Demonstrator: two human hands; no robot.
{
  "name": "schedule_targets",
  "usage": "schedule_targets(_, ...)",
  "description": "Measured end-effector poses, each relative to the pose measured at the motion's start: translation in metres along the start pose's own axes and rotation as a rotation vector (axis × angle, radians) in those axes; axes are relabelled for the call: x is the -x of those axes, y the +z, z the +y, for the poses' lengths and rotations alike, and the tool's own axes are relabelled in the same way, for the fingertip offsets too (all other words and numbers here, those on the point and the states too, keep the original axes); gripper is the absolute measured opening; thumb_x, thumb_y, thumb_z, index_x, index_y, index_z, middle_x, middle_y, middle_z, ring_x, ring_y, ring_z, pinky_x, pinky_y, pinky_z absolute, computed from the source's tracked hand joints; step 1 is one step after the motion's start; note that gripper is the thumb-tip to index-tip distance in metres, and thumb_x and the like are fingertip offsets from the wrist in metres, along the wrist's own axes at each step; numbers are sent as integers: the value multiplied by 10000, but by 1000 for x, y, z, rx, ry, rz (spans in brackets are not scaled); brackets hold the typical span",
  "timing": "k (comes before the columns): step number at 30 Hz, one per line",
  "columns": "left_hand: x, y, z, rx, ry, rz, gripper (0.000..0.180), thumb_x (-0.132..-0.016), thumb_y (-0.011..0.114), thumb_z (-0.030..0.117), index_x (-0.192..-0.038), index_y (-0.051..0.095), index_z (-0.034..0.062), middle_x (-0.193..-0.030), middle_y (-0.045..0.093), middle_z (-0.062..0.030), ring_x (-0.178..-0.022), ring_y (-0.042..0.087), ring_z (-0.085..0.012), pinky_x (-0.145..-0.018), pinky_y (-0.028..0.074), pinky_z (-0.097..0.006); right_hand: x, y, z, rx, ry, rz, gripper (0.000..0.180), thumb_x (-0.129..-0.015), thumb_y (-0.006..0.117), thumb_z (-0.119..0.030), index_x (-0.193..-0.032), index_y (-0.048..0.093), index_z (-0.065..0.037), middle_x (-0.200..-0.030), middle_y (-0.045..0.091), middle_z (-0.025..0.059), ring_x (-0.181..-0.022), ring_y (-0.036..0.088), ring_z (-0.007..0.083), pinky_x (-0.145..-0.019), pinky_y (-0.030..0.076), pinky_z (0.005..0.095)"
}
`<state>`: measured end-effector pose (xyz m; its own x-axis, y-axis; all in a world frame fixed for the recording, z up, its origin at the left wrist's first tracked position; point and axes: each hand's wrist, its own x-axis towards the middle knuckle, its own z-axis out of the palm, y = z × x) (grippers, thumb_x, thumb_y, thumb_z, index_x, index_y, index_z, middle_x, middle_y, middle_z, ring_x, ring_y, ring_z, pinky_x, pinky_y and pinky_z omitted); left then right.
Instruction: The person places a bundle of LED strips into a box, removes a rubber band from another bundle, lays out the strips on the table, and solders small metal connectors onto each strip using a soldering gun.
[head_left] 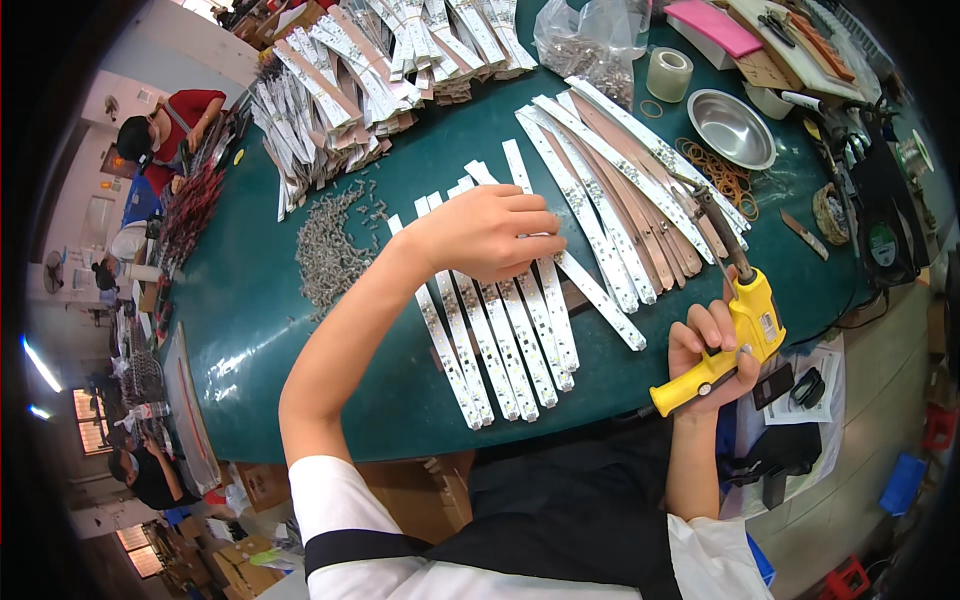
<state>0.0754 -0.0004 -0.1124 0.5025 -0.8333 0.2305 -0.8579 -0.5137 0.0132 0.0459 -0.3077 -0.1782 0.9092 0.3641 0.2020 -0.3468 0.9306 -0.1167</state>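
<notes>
Several white LED strips (pixel 505 335) lie lengthwise under the curled, pressing left hand (pixel 490 232); right hand (pixel 712 345) grips a yellow soldering gun (pixel 735 335) alongside

A dark green bench (pixel 250 290) carries a row of white strips (pixel 500 330) in the middle, a grey heap of small parts (pixel 330 245) to the left, bundled strips (pixel 370 70) at the far side, and a steel bowl (pixel 732 128) with rubber bands (pixel 722 175) far right.

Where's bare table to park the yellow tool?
Bare green table left of the grey parts pile, and the near edge between the white strips and right hand. Far side crowded: bundles, bowl.
</notes>
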Motion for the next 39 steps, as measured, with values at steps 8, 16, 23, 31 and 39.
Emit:
schedule_targets(8, 7, 13, -6, -124, 17, -42, 356, -738, 613, 94, -1094, 622, 99, -997, 605, -19, -847, 594, -163, -689, 497, -283, 1, 1, -2, 7, -7, 0, 823, -774, 616, -154, -1454, 179, 1, -789, 471, 10, -805, 457, 128, -743, 382, 281)
schedule_targets(16, 3, 4, -1, -319, 55, 217, 238, -764, 617, 68, -999, 646, 48, -951, 630, -46, -861, 632, -171, -699, 516, -263, 1, 3, -2, 7, -6, 7, 826, -773, 618, -158, -1454, 178, 4, -785, 473, 12, -801, 464, 131, -740, 385, 283)
schedule_targets(23, 0, 24, 7, -266, 25, 250, 176, -765, 617, 85, -935, 638, 46, -902, 615, -35, -888, 622, -171, -746, 530, -277, 1, 3, -1, 6, -4, 7, 831, -772, 620, -156, -1454, 173, 5, -786, 475, 16, -806, 469, 135, -748, 391, 287)
schedule_targets(31, 2, 33, 11, -18, -164, 232, 328, -705, 673, 28, -1030, 651, 65, -988, 646, -45, -877, 643, -207, -702, 543, -301, 0, 3, -1, 6, 6, 1, 829, -772, 618, -155, -1454, 174, 5, -787, 474, 15, -813, 467, 135, -748, 389, 283)
schedule_targets(39, -13, 27, 71, 66, -741, 104, 842, -813, 664, 454, -1376, 322, -70, -1360, 399, -278, -1280, 398, -377, -1076, 315, -457, 2, 2, -2, 40, -1, 1, 823, -770, 601, -180, -1456, 181, -4, -782, 478, 2, -843, 495, 134, -923, 363, 397)
